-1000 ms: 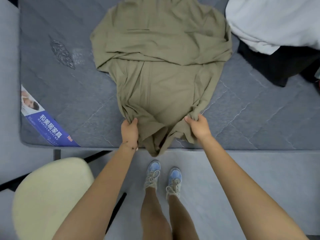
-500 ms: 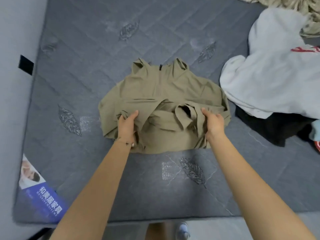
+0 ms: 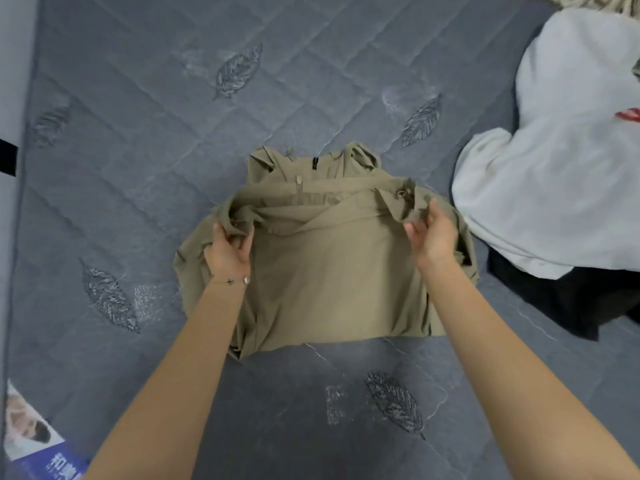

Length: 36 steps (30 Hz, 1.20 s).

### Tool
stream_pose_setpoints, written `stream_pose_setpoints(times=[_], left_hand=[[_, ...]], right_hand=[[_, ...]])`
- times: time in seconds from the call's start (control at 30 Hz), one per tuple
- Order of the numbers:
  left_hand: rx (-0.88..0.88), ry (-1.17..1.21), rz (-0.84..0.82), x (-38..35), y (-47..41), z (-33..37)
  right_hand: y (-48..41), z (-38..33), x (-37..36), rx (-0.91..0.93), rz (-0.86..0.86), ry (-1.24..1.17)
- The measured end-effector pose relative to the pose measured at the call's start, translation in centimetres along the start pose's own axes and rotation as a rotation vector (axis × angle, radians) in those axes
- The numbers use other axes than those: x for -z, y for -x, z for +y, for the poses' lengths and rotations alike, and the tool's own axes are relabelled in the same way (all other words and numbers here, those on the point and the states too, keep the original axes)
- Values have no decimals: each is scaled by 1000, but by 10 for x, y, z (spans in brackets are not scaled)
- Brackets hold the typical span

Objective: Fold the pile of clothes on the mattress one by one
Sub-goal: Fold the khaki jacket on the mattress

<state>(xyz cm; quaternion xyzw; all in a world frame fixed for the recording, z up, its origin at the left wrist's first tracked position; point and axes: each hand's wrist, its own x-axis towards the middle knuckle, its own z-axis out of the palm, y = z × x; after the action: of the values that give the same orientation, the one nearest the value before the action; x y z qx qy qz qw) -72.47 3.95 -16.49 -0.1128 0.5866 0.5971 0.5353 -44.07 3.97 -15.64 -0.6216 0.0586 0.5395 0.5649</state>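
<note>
The grey quilted mattress (image 3: 311,81) fills nearly the whole view, and the khaki garment (image 3: 332,278) lies in its middle, with the collar pointing to 12 o'clock and the lower part folded up over the body. The left hand (image 3: 228,251) grasps the folded edge at the 9 o'clock side, with its fingers curled into a bunch of cloth. The right hand (image 3: 433,237) is at the same edge at 3 o'clock with half-curled fingers, and I cannot tell if it really pinches the cloth. The risk, I think, is an uneven fold. If only one side is held, the edge can land slanted, and the wrinkles under the left grip can be pressed in. At 2 o'clock the white garment (image 3: 561,185) lies just beside the khaki one, on top of a black garment (image 3: 571,299) at 4 o'clock, so a sideways pull can drag them together.
</note>
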Motion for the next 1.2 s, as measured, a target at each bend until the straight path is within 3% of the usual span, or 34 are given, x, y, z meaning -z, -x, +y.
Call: stream_pose_setpoints(times=[0.1, 0.17, 0.3, 0.37, 0.47, 0.57, 0.67, 0.77, 0.87, 0.97, 1.03, 1.13, 1.2], left_hand=[[-60, -35, -61, 2, -13, -10], [-182, -204, -60, 7, -16, -19], [-673, -1019, -151, 21, -16, -36], [-783, -1339, -277, 29, -22, -42], [-816, -1736, -356, 27, -31, -56], [-768, -2001, -360, 14, -39, -64], [-955, -2017, -326, 1, -49, -61], [-1073, -2039, -275, -12, -58, -58], [-953, -2124, -298, -20, -63, -58], [-857, -2173, -332, -19, -69, -59], [-884, -2106, -335, -22, -68, -57], [-1034, -1866, -246, -34, -69, -50], [-1047, -1719, -160, -48, -75, -44]], right_hand=[[-12, 3, -5, 72, -22, 64], [-18, 7, -6, 170, -56, 288], [-32, 25, 2, 524, -144, 1018], [-38, 34, 4, 554, -226, 1272], [-42, 45, 3, 492, -285, 1617], [-48, 50, -3, 488, -301, 1790], [-58, 50, -14, 597, -237, 1803], [-61, 49, -30, 782, -200, 1640], [-65, 49, -47, 768, -248, 1680], [-74, 47, -57, 615, -288, 1815], [-76, 45, -62, 612, -289, 1767], [-76, 36, -74, 783, -203, 1548], [-78, 28, -86, 731, -181, 1451]])
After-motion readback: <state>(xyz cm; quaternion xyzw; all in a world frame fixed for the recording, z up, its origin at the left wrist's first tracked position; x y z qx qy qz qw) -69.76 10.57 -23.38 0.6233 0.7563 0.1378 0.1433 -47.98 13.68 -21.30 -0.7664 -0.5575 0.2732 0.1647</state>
